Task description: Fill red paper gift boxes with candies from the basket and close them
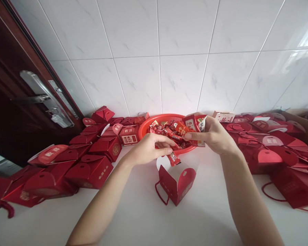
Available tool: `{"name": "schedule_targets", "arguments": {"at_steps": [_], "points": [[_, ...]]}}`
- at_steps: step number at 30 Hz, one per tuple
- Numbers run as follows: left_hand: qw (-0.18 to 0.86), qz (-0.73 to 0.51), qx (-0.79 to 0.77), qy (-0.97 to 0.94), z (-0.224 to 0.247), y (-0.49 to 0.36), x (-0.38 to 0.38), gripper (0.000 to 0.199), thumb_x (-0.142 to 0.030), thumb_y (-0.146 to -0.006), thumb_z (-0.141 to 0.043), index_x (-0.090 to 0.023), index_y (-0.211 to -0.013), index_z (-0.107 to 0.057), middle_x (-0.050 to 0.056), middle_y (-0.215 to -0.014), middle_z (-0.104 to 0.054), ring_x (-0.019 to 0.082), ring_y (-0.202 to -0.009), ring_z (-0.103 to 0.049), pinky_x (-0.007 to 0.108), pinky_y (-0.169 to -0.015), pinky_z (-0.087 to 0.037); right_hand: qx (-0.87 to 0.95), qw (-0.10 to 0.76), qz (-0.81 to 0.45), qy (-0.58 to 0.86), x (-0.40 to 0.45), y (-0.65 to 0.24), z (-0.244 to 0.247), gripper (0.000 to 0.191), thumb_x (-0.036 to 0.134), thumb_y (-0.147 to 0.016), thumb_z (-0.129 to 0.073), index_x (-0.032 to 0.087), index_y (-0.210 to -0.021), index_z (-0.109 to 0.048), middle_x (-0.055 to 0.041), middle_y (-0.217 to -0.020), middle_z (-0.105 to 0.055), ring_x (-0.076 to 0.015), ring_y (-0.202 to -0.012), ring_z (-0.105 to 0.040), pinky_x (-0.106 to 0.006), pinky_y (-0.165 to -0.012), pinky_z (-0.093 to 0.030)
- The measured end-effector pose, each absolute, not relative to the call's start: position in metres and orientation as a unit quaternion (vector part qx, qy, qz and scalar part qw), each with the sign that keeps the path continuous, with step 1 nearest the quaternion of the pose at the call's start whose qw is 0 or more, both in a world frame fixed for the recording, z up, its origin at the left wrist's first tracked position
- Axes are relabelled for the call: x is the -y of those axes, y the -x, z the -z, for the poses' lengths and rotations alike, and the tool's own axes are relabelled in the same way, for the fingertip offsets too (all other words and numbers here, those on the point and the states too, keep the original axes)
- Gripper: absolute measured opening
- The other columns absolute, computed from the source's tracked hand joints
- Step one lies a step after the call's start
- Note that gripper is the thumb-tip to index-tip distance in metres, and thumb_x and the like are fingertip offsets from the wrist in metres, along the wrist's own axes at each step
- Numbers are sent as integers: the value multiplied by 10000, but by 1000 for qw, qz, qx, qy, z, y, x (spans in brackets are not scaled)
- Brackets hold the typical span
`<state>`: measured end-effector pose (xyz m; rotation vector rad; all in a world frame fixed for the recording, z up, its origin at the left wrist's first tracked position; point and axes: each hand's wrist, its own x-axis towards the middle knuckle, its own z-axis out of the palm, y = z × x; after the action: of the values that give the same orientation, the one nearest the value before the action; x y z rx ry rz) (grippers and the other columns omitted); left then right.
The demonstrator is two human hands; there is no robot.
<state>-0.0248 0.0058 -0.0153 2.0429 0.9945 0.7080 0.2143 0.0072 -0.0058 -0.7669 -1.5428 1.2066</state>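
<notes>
Wrapped sweets [173,133] lie in a red plastic basket [143,128] against the wall. In front of it on the white table stands a red gift box [177,182], its top open and a red cord handle at its left. My left hand [150,148] pinches a small red-wrapped candy [174,159] over the box's opening. Over the basket's right side, my right hand [215,136] is closed on several red and patterned candy packets [195,126].
Red gift boxes [89,171] crowd the left of the white table [143,212], and more boxes [259,153] fill the right. Behind is a tiled wall [182,78]. A dark door [12,102] with a metal handle stands at the left.
</notes>
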Motion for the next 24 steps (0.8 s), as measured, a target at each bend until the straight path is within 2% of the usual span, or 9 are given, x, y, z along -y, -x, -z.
{"name": "schedule_targets", "arguments": {"at_steps": [3,6,9,15,19,22,24], "points": [[358,-220,-407,-811,16,26,-4,259,-299,-850,-730,-200,-1082,-784,62,-1015,-802,261,-962,-740,363,-848,-585,647,485,-502,307,-6,-214,3,397,282,-635,-920,178,-937,-684,-20,-823,-725,-171,-688,-668,-284,-597,-532],[352,-288,-397,-797,18,21,-5,262,-341,-894,-683,-202,-1099,-769,66,-1086,-788,270,-1029,-724,370,-868,-580,662,462,-504,307,-5,-210,2,383,287,-651,-908,170,-947,-695,-7,-766,-694,-151,-634,-630,-264,-545,-490],[382,-368,-364,-766,20,14,-7,364,-386,-879,-711,-185,-1182,-723,83,-1122,-772,263,-1020,-723,366,-876,-575,671,440,-505,318,-4,-205,2,387,301,-665,-897,163,-959,-688,0,-737,-671,-148,-620,-613,-258,-525,-463],[412,-416,-343,-734,24,8,-8,304,-409,-851,-744,-156,-1019,-769,97,-1020,-781,258,-946,-728,360,-848,-566,664,444,-500,335,-3,-202,3,407,317,-674,-888,152,-978,-674,12,-731,-666,-124,-594,-578,-252,-522,-456],[396,-398,-348,-750,20,15,-9,273,-395,-853,-730,-168,-995,-783,87,-968,-784,247,-899,-723,351,-804,-560,659,460,-488,340,-4,-205,3,354,340,-698,-875,155,-927,-680,14,-710,-665,-112,-577,-574,-243,-522,-456],[374,-335,-355,-788,17,21,-8,226,-369,-851,-720,-179,-949,-793,71,-875,-781,230,-816,-717,332,-733,-553,654,468,-486,344,-5,-207,4,336,356,-716,-863,156,-913,-681,-19,-738,-709,-148,-640,-641,-257,-562,-498],[351,-292,-357,-815,16,24,-7,204,-348,-827,-742,-192,-946,-797,68,-904,-783,234,-839,-720,331,-744,-557,652,472,-484,344,-6,-207,5,322,371,-732,-851,156,-905,-683,-35,-752,-729,-163,-664,-665,-264,-576,-514]]}}
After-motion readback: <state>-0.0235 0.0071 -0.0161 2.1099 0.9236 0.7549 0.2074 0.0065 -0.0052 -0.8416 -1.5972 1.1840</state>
